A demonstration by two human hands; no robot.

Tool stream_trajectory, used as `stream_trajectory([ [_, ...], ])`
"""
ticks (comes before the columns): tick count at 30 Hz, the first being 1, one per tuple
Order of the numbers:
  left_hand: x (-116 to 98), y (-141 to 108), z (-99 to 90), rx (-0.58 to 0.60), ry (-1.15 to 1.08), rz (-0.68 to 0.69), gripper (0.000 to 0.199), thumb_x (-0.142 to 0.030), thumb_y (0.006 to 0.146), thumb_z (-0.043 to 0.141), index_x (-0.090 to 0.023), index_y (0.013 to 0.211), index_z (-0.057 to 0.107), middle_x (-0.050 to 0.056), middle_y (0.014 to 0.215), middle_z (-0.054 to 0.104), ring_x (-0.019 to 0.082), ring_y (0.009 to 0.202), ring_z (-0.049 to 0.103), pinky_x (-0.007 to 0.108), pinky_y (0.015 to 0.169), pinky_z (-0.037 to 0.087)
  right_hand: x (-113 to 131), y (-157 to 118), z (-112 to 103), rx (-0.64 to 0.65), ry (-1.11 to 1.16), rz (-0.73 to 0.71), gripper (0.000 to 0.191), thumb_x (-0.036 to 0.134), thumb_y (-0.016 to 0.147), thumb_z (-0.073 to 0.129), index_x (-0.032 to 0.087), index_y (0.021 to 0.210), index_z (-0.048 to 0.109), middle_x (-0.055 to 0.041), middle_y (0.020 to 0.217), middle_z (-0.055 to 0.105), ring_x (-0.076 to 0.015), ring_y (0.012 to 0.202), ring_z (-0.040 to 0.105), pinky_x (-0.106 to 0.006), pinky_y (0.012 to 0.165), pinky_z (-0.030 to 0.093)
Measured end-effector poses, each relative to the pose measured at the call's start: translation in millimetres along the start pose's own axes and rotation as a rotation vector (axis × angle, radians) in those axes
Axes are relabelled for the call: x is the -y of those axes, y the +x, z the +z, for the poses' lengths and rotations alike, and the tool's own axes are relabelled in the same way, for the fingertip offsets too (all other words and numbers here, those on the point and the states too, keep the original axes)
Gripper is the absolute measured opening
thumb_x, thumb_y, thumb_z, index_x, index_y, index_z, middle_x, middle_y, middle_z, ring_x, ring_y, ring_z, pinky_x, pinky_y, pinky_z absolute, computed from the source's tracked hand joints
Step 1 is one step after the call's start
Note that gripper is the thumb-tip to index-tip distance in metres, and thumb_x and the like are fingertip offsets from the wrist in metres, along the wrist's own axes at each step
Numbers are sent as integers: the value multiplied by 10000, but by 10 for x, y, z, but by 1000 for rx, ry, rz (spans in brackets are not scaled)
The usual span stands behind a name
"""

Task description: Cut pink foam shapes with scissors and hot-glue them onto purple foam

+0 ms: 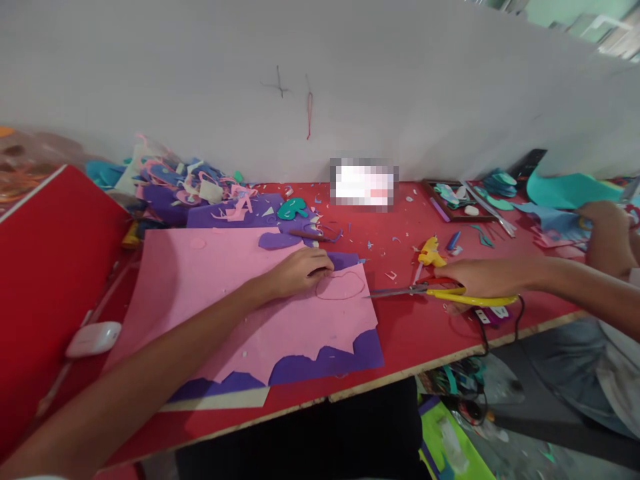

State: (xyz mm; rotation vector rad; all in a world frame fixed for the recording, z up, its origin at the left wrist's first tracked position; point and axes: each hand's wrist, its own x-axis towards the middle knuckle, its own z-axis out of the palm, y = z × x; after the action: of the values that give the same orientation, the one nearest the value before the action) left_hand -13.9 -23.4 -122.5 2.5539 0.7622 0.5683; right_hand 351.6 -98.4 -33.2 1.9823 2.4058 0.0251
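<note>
A pink foam sheet [200,300] with a scalloped, cut front edge lies over a purple sheet [370,357]. A rounded outline is drawn near its right end. My left hand [300,270] is closed at the sheet's upper edge, just left of that outline, its fingertips partly hidden. In my right hand [470,279] are scissors [425,289] with red and yellow handles. Their blades point left, and the tips reach the pink sheet's right edge. Close to my left hand lie a purple foam cutout [275,241] and a brown pen-like stick [306,235].
Foam scraps [200,180] are heaped at the back left. A yellow glue gun [431,253] lies beyond the scissors, with a dark-framed tray [457,207] behind. At right, another person's hand [607,220] is near blue foam pieces [560,223]. A red panel [55,280] stands at left.
</note>
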Motion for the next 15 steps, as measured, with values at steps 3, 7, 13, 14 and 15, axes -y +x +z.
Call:
stream_trajectory([
  [3, -7, -12, 0, -33, -4, 19, 256, -258, 1019, 467, -176, 981, 707, 83, 986, 703, 189, 899, 628, 323, 842, 479, -46, 124, -149, 144, -7, -52, 340, 550, 847, 737, 211, 857, 723, -156, 833, 688, -261, 741, 646, -378, 654, 415],
  [7, 11, -20, 16, -89, 1, 49, 279, -258, 1033, 445, -176, 976, 704, 89, 988, 704, 189, 904, 629, 325, 847, 478, -123, 292, -335, 561, 39, -203, 332, 515, 759, 821, 235, 875, 686, -121, 855, 718, -238, 697, 653, -346, 611, 396],
  [13, 32, -30, 24, -148, 7, 90, 263, -240, 1024, 450, -173, 960, 697, 85, 962, 699, 188, 889, 628, 315, 823, 478, -245, 395, -483, 610, -69, -143, 457, 577, 725, 789, 224, 976, 645, -130, 986, 744, -307, 870, 712, -344, 681, 433],
  [14, 28, -30, 21, -152, 6, 99, 261, -237, 1019, 451, -172, 951, 694, 86, 955, 698, 186, 879, 627, 311, 814, 479, -267, 399, -498, 610, -75, -158, 493, 597, 722, 776, 221, 1010, 638, -133, 1021, 742, -330, 911, 715, -354, 709, 447],
  [15, 23, -29, 17, -155, 6, 108, 257, -232, 1013, 452, -170, 939, 691, 86, 946, 696, 185, 869, 625, 307, 806, 480, -286, 399, -510, 615, -77, -170, 516, 608, 726, 760, 220, 1041, 629, -136, 1059, 739, -348, 948, 714, -362, 734, 457],
])
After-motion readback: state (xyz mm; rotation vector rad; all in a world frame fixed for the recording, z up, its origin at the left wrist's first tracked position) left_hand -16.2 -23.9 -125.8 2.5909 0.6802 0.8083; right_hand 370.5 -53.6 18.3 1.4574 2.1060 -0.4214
